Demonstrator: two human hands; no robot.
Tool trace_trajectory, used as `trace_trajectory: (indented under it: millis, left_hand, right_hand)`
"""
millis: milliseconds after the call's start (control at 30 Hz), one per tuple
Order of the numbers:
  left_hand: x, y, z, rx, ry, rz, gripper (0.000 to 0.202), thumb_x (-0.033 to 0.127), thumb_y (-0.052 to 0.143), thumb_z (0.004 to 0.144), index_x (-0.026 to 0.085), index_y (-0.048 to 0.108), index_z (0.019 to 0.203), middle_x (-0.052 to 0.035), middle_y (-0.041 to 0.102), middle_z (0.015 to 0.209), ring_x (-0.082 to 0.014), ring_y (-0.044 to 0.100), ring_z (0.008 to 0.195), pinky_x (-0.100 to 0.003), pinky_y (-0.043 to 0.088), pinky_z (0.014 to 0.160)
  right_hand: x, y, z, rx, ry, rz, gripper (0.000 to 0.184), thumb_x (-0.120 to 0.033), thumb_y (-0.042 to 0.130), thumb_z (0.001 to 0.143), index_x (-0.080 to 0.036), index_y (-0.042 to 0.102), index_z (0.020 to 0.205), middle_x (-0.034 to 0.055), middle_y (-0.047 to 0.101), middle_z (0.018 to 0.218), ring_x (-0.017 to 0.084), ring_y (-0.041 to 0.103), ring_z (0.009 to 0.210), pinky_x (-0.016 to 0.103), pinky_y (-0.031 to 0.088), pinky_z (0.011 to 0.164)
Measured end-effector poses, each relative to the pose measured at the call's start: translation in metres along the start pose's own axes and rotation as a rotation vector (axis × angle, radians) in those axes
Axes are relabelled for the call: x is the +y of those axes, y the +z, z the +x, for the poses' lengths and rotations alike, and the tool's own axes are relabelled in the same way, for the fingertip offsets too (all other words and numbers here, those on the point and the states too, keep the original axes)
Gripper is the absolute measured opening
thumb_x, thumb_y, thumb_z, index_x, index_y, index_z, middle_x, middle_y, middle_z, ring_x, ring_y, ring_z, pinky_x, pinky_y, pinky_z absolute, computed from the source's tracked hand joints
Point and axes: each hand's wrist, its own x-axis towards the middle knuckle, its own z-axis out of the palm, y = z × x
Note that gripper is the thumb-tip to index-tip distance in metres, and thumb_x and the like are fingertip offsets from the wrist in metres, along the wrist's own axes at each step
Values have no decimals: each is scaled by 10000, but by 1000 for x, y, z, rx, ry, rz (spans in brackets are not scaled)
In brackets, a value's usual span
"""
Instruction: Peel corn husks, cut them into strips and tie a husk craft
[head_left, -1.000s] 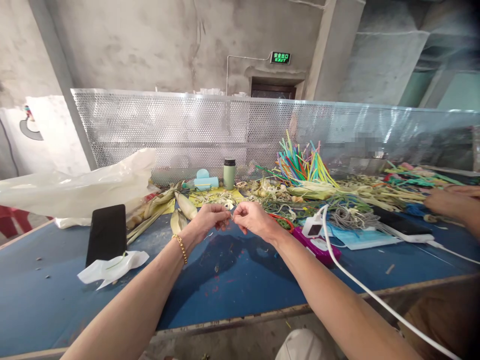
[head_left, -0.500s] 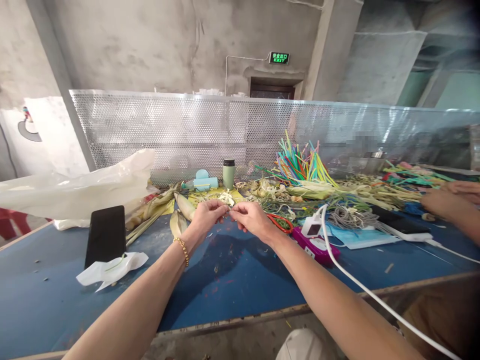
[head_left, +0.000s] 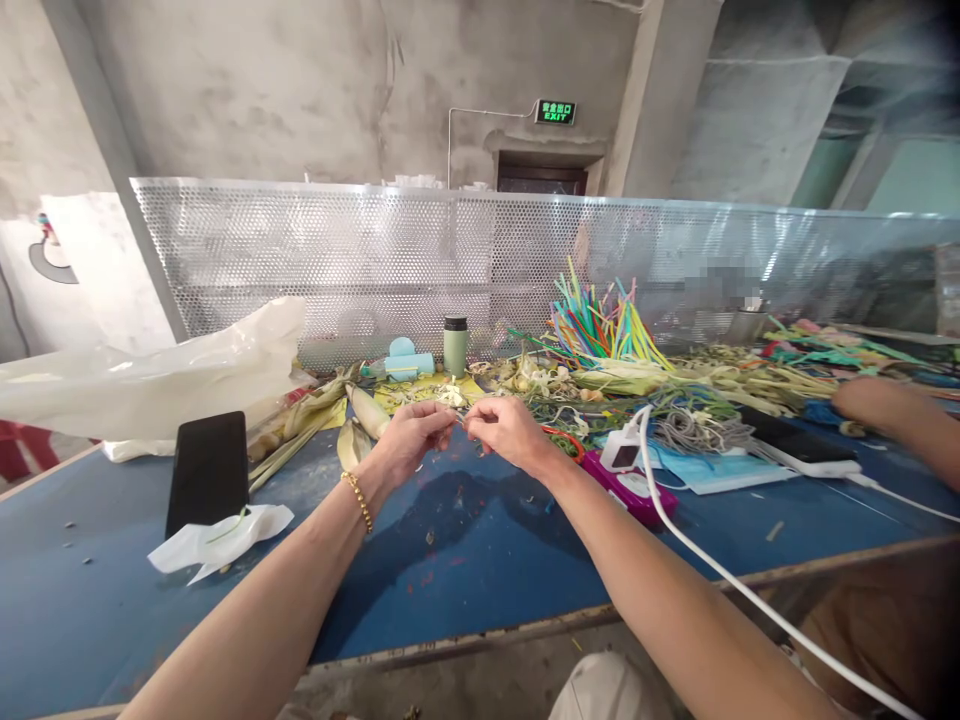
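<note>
Progress: I judge this piece to be mid-work, since it is pinched between both hands. The loose husks (head_left: 360, 412) and the tangled heap (head_left: 697, 385) beyond my grip lie unsorted, and I can pick out no finished piece.
Left of my grip: a black phone (head_left: 208, 470) leans over a crumpled tissue (head_left: 217, 535) on the blue table (head_left: 465, 570).
Left hand (head_left: 409, 440): forearm stretched forward, gold bracelet (head_left: 358, 500) at the wrist, fingers curled, thumb and forefinger closed on one end of the thin strip (head_left: 459, 418).
Thin strip: between my fingertips, just above the table (too small to tell what it is made of).
Right hand (head_left: 506, 432): knuckles up, pinching the other end, fingertips almost meeting the left's.
Right of my grip: a magenta power strip (head_left: 634, 490), with a white cable (head_left: 720, 570) running towards me.
Far right: another person's hand (head_left: 870, 400), well apart from mine.
</note>
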Motion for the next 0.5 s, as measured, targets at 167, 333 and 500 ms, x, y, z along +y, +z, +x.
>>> trace_trajectory:
  millis: [167, 333, 500]
  left_hand:
    - [-4, -2, 1, 4, -8, 66, 281, 361, 767, 672, 118, 627, 653, -3, 556, 595, -89, 475, 524, -244, 349, 519]
    - [-3, -1, 1, 41, -46, -29, 258, 300, 806, 599, 112, 638, 651, -1, 565, 601, -85, 475, 521, -238, 347, 508]
    - [-3, -2, 1, 77, -70, -47, 206, 258, 774, 586, 116, 628, 616, -8, 562, 573, -90, 480, 508, -240, 341, 509]
  right_hand:
    - [-1, 1, -2, -49, 16, 27, 178, -225, 540, 757, -157, 633, 621, 2, 613, 546, 110, 539, 426, 214, 386, 442]
    - [-10, 1, -5, -62, 24, -63, 194, -178, 528, 751, -161, 622, 582, -23, 556, 458, 107, 529, 420, 214, 379, 468]
    - [-11, 3, -6, -67, -1, -113, 169, -154, 533, 712, -170, 605, 560, -26, 561, 470, 109, 534, 439, 221, 372, 500]
